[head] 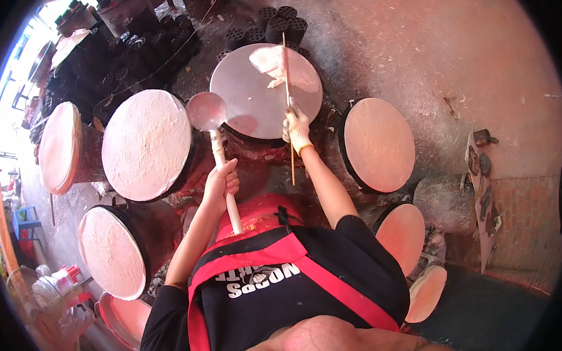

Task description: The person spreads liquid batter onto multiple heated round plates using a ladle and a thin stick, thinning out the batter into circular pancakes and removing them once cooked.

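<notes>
My left hand, bare, grips the wooden handle of a ladle. The ladle's round bowl is beside the left rim of a flat round griddle. In a pale work glove with a yellow cuff, my right hand closes around a long thin wooden stick. The stick crosses the griddle's right part and passes over a crumpled whitish sheet of batter or dough near the far rim. Around the griddle stand other round plates, two of them at left covered with white sheets.
Perforated coal briquettes stand behind the griddle, with a dark heap of them at upper left. Round plates flank me at right. A stack of round sheets is at far left, a blue stool below it, and an electric fan at lower left.
</notes>
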